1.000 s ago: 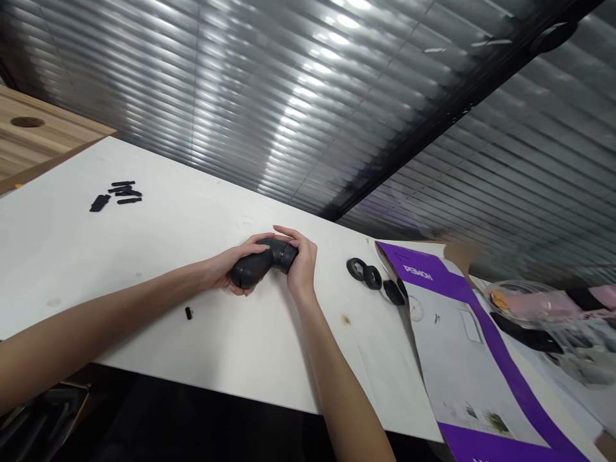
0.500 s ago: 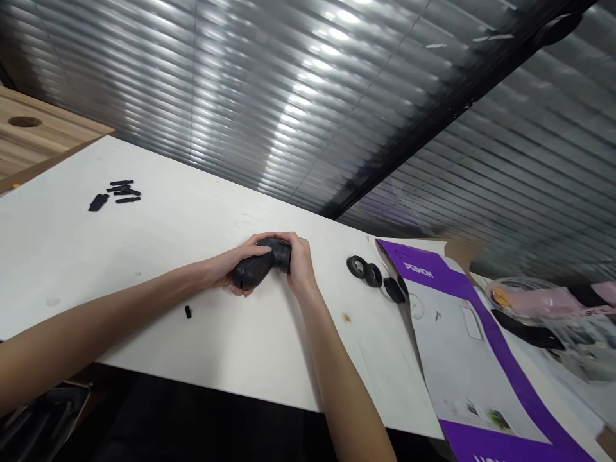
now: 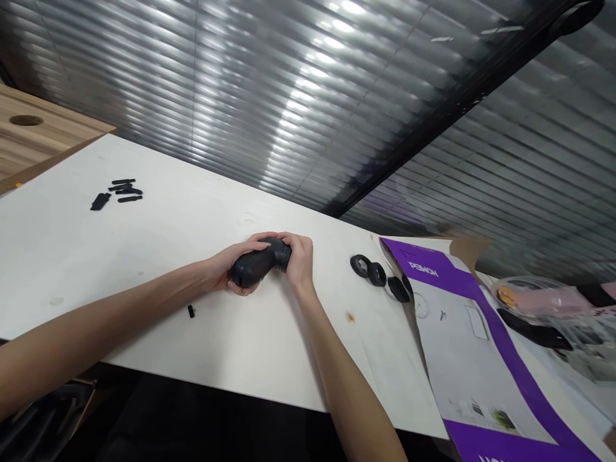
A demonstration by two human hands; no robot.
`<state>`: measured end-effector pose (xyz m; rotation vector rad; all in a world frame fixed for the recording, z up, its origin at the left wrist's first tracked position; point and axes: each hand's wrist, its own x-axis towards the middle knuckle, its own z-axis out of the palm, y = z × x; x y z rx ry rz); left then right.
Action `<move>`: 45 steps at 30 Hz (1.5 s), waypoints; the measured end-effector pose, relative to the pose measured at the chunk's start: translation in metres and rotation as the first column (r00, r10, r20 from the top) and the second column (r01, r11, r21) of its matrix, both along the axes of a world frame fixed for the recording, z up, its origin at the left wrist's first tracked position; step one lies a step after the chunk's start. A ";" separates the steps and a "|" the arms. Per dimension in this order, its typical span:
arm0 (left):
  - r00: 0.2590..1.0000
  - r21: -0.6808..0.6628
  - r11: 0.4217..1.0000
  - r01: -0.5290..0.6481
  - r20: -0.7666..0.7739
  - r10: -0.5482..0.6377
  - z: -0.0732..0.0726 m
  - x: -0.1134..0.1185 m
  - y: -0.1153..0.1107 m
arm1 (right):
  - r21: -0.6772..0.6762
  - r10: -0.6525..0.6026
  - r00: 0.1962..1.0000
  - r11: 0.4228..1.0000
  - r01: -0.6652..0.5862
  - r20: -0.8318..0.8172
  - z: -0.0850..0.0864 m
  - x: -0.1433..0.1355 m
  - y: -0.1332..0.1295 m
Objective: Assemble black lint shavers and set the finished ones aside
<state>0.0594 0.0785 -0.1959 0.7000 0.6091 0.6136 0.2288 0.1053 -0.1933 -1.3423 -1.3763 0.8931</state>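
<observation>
Both my hands are closed around a black, curved, bulbous device just above the white table. My left hand wraps its thick rounded end, thumb laid along the top and fingers beneath. At the narrower, bent end, my right hand curls over the tip and hides part of it. A small black piece lies on the table below my left wrist. To the right of my right hand lie several black rings, one partly against the purple and white box.
Several flat black strips and a wider black piece lie at the far left of the white table. The purple and white box covers the right side. Beyond it are pink and clear plastic packages. Corrugated metal rises behind.
The device and both hands stay nearly in place, with only a slight shift of my right hand's grip. The camera view has moved a little.
</observation>
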 end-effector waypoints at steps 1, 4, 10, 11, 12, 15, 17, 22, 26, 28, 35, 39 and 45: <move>1.000 -0.011 1.000 0.002 0.013 -0.002 0.000 0.000 0.000 | 0.011 0.007 1.000 1.000 -0.007 0.025 0.001 0.000 -0.001; 0.999 -0.038 0.999 0.008 0.043 -0.007 0.000 -0.001 -0.002 | 0.023 0.032 0.996 0.999 -0.034 0.079 0.003 0.001 -0.003; 0.999 -0.082 0.996 0.026 0.048 -0.023 0.005 -0.003 -0.006 | 0.051 0.108 0.988 0.992 -0.114 0.107 0.001 0.004 -0.004; 0.999 -0.083 0.996 0.025 0.050 -0.021 0.005 -0.003 -0.007 | 0.053 0.119 0.989 0.991 -0.124 0.092 0.000 0.004 -0.004; 0.999 -0.081 0.996 0.022 0.050 -0.018 0.006 -0.003 -0.007 | 0.051 0.128 0.989 0.990 -0.131 0.071 -0.001 0.004 -0.003; 0.999 -0.077 0.997 0.009 0.035 -0.006 0.006 0.000 -0.007 | 0.033 0.147 0.989 0.989 -0.146 -0.013 -0.001 0.004 -0.002; 0.999 -0.079 0.997 -0.014 0.028 0.017 0.006 0.003 -0.008 | 0.037 0.154 0.985 0.988 -0.152 -0.070 0.001 0.004 -0.002; 0.996 -0.079 0.994 -0.079 0.045 0.083 0.003 0.008 -0.010 | 0.070 0.085 0.973 0.995 -0.071 -0.216 0.000 0.007 -0.001; 0.997 -0.056 0.996 -0.071 0.012 0.072 0.002 0.005 -0.010 | -0.022 0.118 0.956 0.991 -0.129 -0.268 -0.003 0.007 0.001; 0.998 -0.027 0.998 -0.062 -0.009 0.062 0.001 0.004 -0.009 | -0.072 0.133 0.953 0.985 -0.158 -0.273 -0.003 0.007 0.002; 0.998 0.042 0.998 -0.043 -0.050 0.045 0.001 0.003 -0.010 | -0.170 0.139 0.961 0.968 -0.182 -0.241 -0.003 0.008 0.006; 0.996 0.036 0.997 -0.066 -0.056 0.067 0.006 0.005 -0.014 | -0.165 0.018 0.961 0.984 -0.066 -0.277 -0.009 0.003 0.006; 0.993 -0.060 0.991 -0.117 -0.022 0.116 0.010 0.007 -0.017 | -0.124 -0.067 0.955 0.992 0.032 -0.290 -0.012 -0.004 0.001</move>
